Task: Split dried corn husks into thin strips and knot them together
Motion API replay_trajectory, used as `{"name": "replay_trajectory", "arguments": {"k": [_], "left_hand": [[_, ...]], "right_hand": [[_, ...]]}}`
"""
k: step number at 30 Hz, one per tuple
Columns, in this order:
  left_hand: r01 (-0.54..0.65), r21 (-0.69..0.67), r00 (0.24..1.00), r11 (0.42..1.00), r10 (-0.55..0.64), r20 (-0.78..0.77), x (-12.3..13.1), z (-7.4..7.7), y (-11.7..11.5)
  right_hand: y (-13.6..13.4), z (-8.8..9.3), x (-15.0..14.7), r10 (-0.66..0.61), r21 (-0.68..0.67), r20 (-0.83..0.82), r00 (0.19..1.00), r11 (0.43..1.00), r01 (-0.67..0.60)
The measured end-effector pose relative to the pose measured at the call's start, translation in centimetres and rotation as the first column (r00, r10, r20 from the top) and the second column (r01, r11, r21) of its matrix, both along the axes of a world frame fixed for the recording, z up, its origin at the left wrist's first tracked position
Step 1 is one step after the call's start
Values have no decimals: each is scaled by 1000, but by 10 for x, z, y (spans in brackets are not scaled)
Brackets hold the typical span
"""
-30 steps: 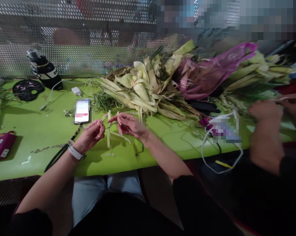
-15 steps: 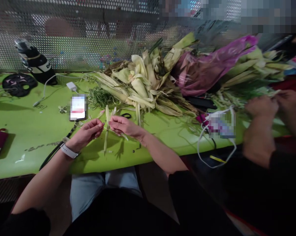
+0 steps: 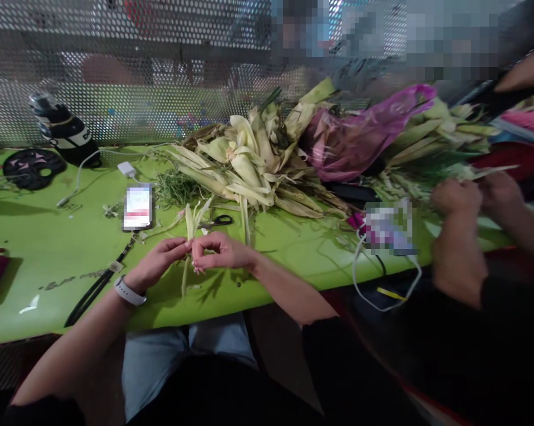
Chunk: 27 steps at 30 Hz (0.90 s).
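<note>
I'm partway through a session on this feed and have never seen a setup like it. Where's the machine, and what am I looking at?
There is no machine: a person works with two bare hands. One camera, worn on the head, takes every picture, looking forward and down. The left hand pinches pale husk strips; the right hand is close against it, its own hold hard to make out. On the green table, scissors lie just beyond the hands, a phone to their left, and a husk pile beyond, with a pink bag at its right. A bottle stands at the far left. The hands at the right edge are another person's.
</note>
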<state>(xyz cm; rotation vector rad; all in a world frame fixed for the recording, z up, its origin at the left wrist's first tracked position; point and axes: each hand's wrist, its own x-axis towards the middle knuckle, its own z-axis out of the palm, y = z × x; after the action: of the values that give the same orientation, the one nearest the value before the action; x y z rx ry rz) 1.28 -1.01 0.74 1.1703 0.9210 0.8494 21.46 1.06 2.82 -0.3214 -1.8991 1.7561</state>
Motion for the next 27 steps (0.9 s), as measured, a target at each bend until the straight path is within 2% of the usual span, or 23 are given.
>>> {"name": "replay_trajectory", "arguments": {"k": [2, 4, 5, 6, 7, 9, 10, 11, 15, 17, 20, 24, 27], "left_hand": [[-22, 54, 998, 998, 26, -57, 0, 5, -1], [-89, 134, 991, 987, 101, -90, -2, 9, 0], [-121, 168, 985, 978, 140, -104, -2, 10, 0], [-143, 197, 978, 970, 169, -119, -2, 10, 1], [-157, 220, 972, 963, 190, -138, -2, 10, 1], [-161, 254, 963, 954, 208, -171, -1, 7, 0], [-152, 270, 960, 951, 207, -187, 0, 5, -1], [-142, 291, 957, 946, 206, -204, 2, 2, -1], [-149, 335, 952, 931, 226, -207, 6, -5, -3], [-158, 293, 964, 943, 212, -162, 6, -6, -2], [-111, 201, 986, 973, 133, -100, 5, -3, 1], [-38, 109, 993, 993, 49, -104, 4, 1, 3], [-57, 114, 996, 992, 65, -68, 5, -3, 5]], "right_hand": [[-1, 1, 0, 94, 68, 36, 995, 993, -97], [-2, 0, 0, 138, 37, 46, 989, 989, -140], [-1, -2, 0, 78, -8, 34, 996, 997, -78], [1, -5, -1, -40, -58, 21, 999, 997, 41], [4, -7, -1, -211, -107, 10, 977, 972, 211], [10, -14, -4, -487, -130, 38, 873, 863, 488], [14, -18, -5, -539, -115, 72, 839, 832, 543], [16, -21, -7, -553, -110, 100, 827, 820, 561], [22, -32, -16, -524, -112, 120, 843, 837, 536], [24, -35, -18, -529, -129, 87, 844, 835, 536], [30, -39, -16, -530, -177, 55, 846, 829, 531], [37, -41, -13, -529, -208, 27, 848, 827, 523], [37, -40, -13, -539, -207, 24, 842, 821, 532]]}}
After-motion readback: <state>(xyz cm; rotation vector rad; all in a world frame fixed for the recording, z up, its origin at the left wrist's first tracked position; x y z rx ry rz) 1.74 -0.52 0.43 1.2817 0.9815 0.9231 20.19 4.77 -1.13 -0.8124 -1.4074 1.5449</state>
